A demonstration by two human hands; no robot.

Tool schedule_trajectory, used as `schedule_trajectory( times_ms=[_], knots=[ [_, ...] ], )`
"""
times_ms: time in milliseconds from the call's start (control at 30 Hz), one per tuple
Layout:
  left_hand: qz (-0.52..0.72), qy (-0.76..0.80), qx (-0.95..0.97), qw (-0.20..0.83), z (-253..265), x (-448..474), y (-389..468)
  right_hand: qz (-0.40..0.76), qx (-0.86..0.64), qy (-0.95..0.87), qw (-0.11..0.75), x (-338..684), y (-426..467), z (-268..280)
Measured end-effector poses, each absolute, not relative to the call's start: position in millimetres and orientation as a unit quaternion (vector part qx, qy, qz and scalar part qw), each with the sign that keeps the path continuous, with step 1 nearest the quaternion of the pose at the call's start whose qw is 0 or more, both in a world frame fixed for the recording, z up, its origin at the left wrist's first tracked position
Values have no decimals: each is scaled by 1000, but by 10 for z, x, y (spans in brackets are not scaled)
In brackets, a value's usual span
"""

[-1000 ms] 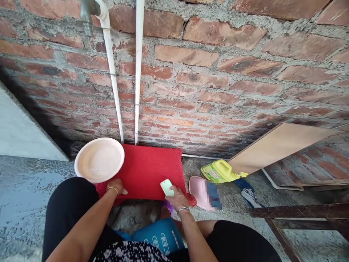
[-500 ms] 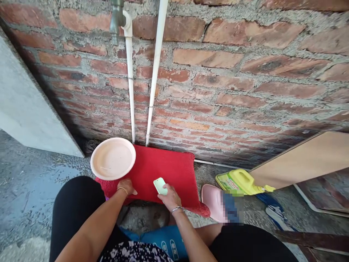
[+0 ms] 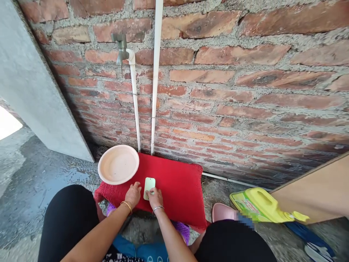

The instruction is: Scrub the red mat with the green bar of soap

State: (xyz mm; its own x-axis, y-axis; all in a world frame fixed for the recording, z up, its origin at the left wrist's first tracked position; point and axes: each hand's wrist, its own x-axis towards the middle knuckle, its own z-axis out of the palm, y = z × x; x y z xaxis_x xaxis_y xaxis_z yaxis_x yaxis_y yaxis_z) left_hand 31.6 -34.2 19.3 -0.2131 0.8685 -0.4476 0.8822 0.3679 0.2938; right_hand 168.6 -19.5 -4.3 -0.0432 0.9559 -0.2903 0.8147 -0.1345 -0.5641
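Note:
A red mat (image 3: 174, 189) with shaggy edges lies spread in front of my knees. My right hand (image 3: 155, 198) grips a flat, pale green rounded rectangle (image 3: 149, 183) with a small hole near its far end; its underside is hidden, and so is its exact kind. It rests on or just over the mat. To its left, my left hand (image 3: 133, 194) hovers at or touches the mat, fingers apart and holding nothing. A pale pink basin (image 3: 119, 165) sits on the mat's far left corner, with no water visible in it.
Behind the mat rises a brick wall (image 3: 218, 96) with a tap (image 3: 121, 51) and white pipes (image 3: 155, 80). A grey slab (image 3: 49, 83) leans at left over wet floor. At right lie a yellow jug (image 3: 263, 203), a pink plastic piece (image 3: 222, 212) and a board (image 3: 316, 189).
My right hand has brought the pale green piece left and turned it upright. My left hand has shifted right, towards it, and lifted its fingers. The view has tilted up, showing the whole tap.

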Motion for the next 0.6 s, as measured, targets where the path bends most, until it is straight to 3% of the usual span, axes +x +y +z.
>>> schedule_trajectory(
  times_ms=[200, 400, 467, 600],
  knots=[
    [7, 829, 490, 268, 107, 816, -336, 288, -740, -603, 74, 2098, 40, 166],
    [-16, 822, 522, 228, 42, 1102, -293, 250, -683, -674, 125, 2597, 207, 1005],
    [-23, 822, 517, 236, -18, 1123, -286, 214, -649, -724, 92, 2880, 125, 1260],
    [-15, 821, 514, 248, -135, 1127, -317, 151, -634, -756, -61, 3608, -219, 1413]
  ],
)
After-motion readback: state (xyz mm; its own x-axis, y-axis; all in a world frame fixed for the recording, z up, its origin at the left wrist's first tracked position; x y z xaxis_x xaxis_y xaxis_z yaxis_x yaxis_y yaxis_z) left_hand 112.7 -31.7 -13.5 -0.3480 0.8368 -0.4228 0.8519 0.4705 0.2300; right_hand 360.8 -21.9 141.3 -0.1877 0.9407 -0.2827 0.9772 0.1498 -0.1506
